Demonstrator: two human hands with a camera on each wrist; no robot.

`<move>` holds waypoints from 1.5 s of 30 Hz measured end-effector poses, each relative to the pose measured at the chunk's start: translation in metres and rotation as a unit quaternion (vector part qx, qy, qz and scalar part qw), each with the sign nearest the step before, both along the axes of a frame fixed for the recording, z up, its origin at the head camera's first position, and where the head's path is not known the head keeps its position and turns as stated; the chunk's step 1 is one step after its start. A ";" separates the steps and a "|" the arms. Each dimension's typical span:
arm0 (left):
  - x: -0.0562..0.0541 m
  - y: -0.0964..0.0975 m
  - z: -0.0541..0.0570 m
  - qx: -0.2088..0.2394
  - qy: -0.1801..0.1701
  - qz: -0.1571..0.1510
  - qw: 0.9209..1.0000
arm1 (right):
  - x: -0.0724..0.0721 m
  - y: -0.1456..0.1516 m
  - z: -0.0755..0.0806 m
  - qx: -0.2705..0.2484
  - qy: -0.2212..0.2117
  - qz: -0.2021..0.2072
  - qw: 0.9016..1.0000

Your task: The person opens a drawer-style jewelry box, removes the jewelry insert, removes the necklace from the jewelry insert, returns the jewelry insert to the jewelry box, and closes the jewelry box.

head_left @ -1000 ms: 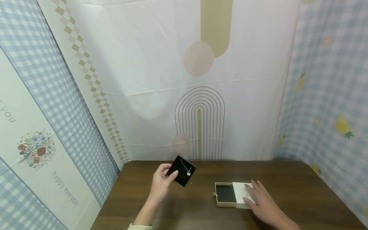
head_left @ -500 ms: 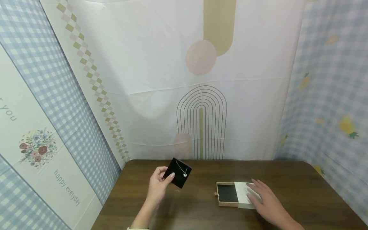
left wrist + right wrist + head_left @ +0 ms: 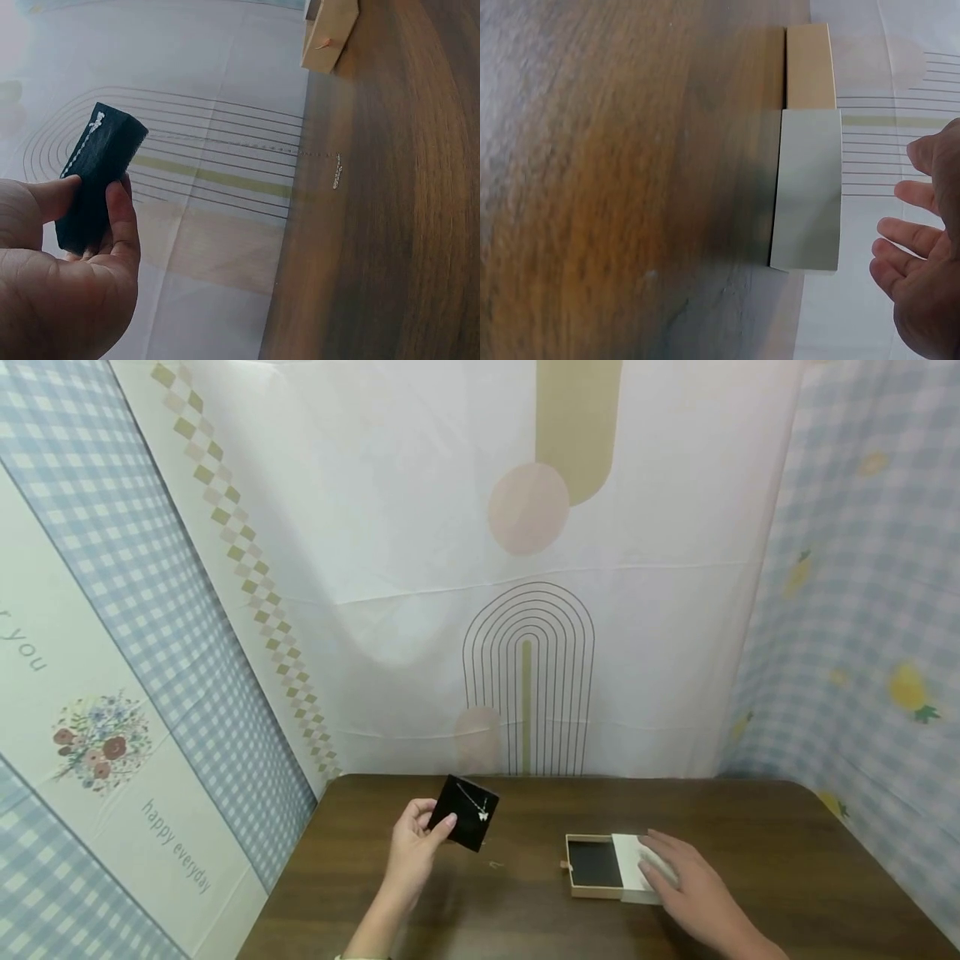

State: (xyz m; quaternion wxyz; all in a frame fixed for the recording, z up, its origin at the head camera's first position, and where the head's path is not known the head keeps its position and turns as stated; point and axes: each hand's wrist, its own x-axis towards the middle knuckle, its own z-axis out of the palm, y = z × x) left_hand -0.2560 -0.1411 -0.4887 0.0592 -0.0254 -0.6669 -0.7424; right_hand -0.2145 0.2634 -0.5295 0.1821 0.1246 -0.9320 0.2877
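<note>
My left hand (image 3: 411, 847) pinches a square black jewellery pad (image 3: 467, 822) by its left edge, thumb on the face and fingers behind. A silver necklace (image 3: 483, 816) with a small butterfly-like pendant lies on the pad's face. In the left wrist view its thin chain trails from behind the pad (image 3: 94, 180), its end seen against the tabletop (image 3: 397, 225). Over the white box sleeve (image 3: 632, 860) my right hand (image 3: 693, 885) hovers with fingers extended; the right wrist view shows a gap between them. The tan box drawer (image 3: 596, 893), dark inside, sticks out leftward from the sleeve.
A brown wooden table (image 3: 525, 927) carries the box at centre right. Behind it hangs a white printed cloth (image 3: 390, 527). Blue checked cloths flank both sides, the right one (image 3: 847, 627) bearing pineapple prints. A small ribbon tab (image 3: 564, 865) projects from the drawer's end.
My left hand has shifted slightly left with the pad. The necklace chain now shows hanging below the pad. My right hand has lifted slightly off the sleeve; the box stays put.
</note>
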 end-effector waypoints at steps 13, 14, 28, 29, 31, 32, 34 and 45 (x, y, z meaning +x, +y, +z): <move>0.007 0.016 -0.010 -0.009 -0.002 -0.035 0.999 | 0.001 -0.019 0.003 -0.006 0.019 0.004 1.000; 0.008 0.018 -0.011 -0.007 -0.002 -0.038 0.999 | 0.000 -0.021 0.003 -0.005 0.024 0.005 1.000; 0.018 0.050 -0.022 0.035 -0.025 -0.088 0.995 | -0.007 -0.073 0.013 -0.035 -0.049 0.058 0.997; 0.018 0.052 -0.022 0.035 -0.026 -0.087 0.995 | -0.007 -0.077 0.014 -0.043 -0.060 0.061 0.995; 0.019 0.056 -0.022 0.036 -0.029 -0.085 0.995 | -0.007 -0.085 0.015 -0.064 -0.080 0.069 0.992; 0.019 0.057 -0.022 0.037 -0.030 -0.083 0.995 | -0.007 -0.088 0.016 -0.073 -0.089 0.074 0.991; 0.020 0.060 -0.022 0.038 -0.032 -0.079 0.996 | -0.008 -0.093 0.017 -0.089 -0.104 0.088 0.987; 0.025 0.070 -0.028 0.056 -0.036 -0.086 0.994 | -0.008 -0.108 0.020 -0.139 -0.156 0.106 0.972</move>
